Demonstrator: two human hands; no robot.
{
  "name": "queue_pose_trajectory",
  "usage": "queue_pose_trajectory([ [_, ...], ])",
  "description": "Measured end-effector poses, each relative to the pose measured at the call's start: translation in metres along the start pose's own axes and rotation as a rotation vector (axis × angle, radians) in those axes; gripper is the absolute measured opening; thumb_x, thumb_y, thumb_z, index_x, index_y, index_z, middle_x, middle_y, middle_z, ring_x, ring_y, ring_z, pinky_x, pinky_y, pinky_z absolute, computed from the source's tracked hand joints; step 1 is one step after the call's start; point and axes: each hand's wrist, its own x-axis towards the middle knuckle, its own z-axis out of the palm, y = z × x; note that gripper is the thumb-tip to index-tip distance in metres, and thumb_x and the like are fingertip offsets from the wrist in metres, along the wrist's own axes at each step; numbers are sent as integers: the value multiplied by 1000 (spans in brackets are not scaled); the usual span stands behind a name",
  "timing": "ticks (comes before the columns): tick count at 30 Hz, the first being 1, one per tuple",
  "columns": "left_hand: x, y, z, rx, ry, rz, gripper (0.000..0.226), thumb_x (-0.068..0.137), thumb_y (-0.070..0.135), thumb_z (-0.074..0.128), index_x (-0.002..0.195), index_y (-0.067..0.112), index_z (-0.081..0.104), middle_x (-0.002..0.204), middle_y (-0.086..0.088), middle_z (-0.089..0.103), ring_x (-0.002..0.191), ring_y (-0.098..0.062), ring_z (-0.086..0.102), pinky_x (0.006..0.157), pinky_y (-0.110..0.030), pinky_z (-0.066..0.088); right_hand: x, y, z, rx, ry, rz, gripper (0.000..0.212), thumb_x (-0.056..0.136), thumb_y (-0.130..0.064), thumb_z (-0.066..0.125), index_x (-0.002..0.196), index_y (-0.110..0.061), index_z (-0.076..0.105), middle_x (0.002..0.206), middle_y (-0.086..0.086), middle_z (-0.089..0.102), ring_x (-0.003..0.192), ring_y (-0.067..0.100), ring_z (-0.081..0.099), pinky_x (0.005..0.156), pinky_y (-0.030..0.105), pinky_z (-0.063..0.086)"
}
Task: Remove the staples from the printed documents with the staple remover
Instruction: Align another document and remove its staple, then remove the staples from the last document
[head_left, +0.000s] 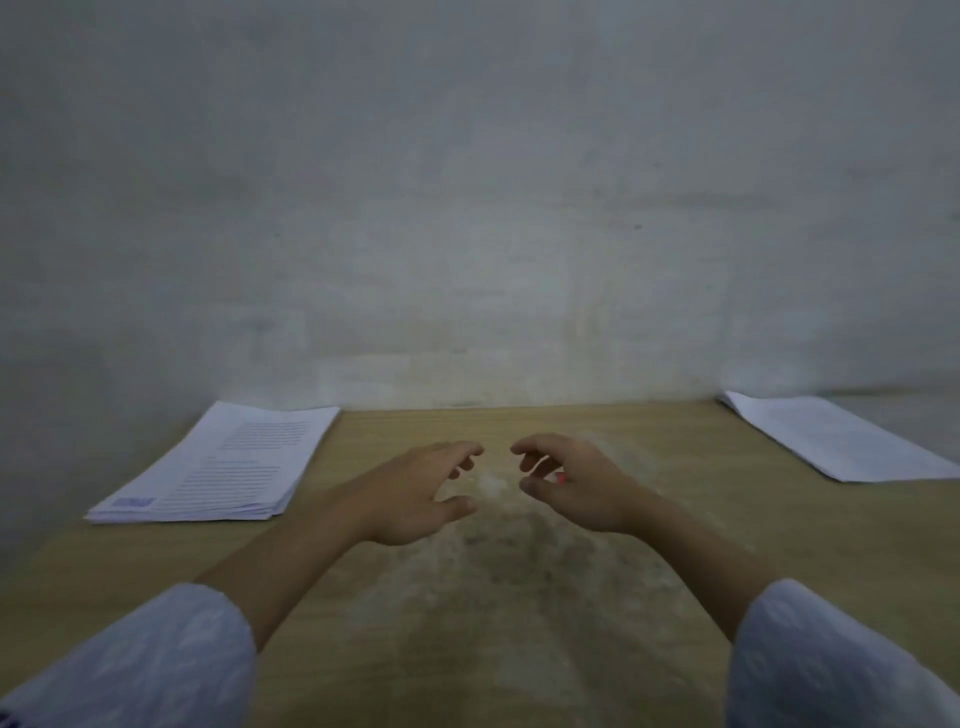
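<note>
Both hands hover over the bare middle of the tan wooden table (779, 519); the left hand (415, 493) is loosely spread and holds nothing, while the right hand (576, 488) curls round something small and pink (560, 478), perhaps the staple remover, too blurred to tell. The stack of white printed documents (218, 467) lies far left, a second white sheaf (831, 441) far right. Seemingly between documents; next, draw one to the centre

1. Left sleeve (130, 670), lower left of the frame: pale blue fabric, faintly mottled, pushed up the forearm.
2. Right sleeve (831, 670), lower right: same pale blue, likewise pushed up.
3. Both forearms bare beyond the cuffs.
</note>
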Motion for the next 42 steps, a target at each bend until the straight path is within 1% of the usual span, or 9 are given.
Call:
queue_pose_trajectory([
  [7,65,75,36,-94,-40,120,56,92,29,54,141,17,30,134,2,46,111,-8,51,80,-12,36,-73,81,-72,-60,85,183,36,88,-17,60,123,-14,55,104,-3,58,91,12,59,71,10,41],
  [11,120,114,56,-233,-39,145,52,90,23,59,137,16,37,125,0,52,102,-9,56,76,-8,40,-85,130,-112,-41,141,270,34,88,-17,60,122,-15,56,103,-3,60,95,13,60,73,12,42],
  [18,245,156,96,-405,-46,169,45,87,23,61,130,16,47,115,3,58,100,-9,59,87,-25,50,-62,230,-162,-66,247,348,33,89,-21,59,121,-18,56,105,-6,59,96,7,55,75,10,39],
  [28,411,166,182,-623,-61,1,37,86,16,62,121,14,54,110,4,60,102,-10,56,84,-26,49,-13,385,-184,-195,252,480,37,91,-21,55,127,-13,52,132,4,50,122,18,45,101,25,32],
  [32,457,169,203,-661,-41,-56,36,87,18,58,122,16,52,117,4,58,101,-6,54,77,-17,45,3,421,-180,-259,268,569,35,95,-22,46,128,-14,50,139,4,44,126,21,42,107,38,32],
  [35,482,173,219,-591,-52,-70,40,87,24,57,126,18,47,118,4,53,110,-11,50,88,-22,40,7,435,-174,-293,264,636,35,96,-22,41,128,-13,50,136,5,46,124,23,44,107,43,31],
  [38,503,181,231,-644,-30,-164,24,83,27,60,104,23,51,108,5,57,107,-16,54,96,-35,45,6,445,-172,-317,275,646,32,93,-17,40,120,-12,57,127,4,53,116,23,48,99,38,31],
  [40,514,190,233,-720,-4,-189,16,77,24,64,91,21,58,99,2,65,99,-20,61,92,-41,50,5,450,-173,-273,308,642,34,91,-14,42,121,-14,58,128,3,55,118,22,49,104,39,33],
  [42,524,201,234,-767,25,-240,13,73,25,65,83,19,58,99,-2,67,98,-23,62,85,-33,51,4,451,-173,-219,351,641,35,91,-11,43,122,-14,58,128,2,57,119,20,50,106,41,34],
])
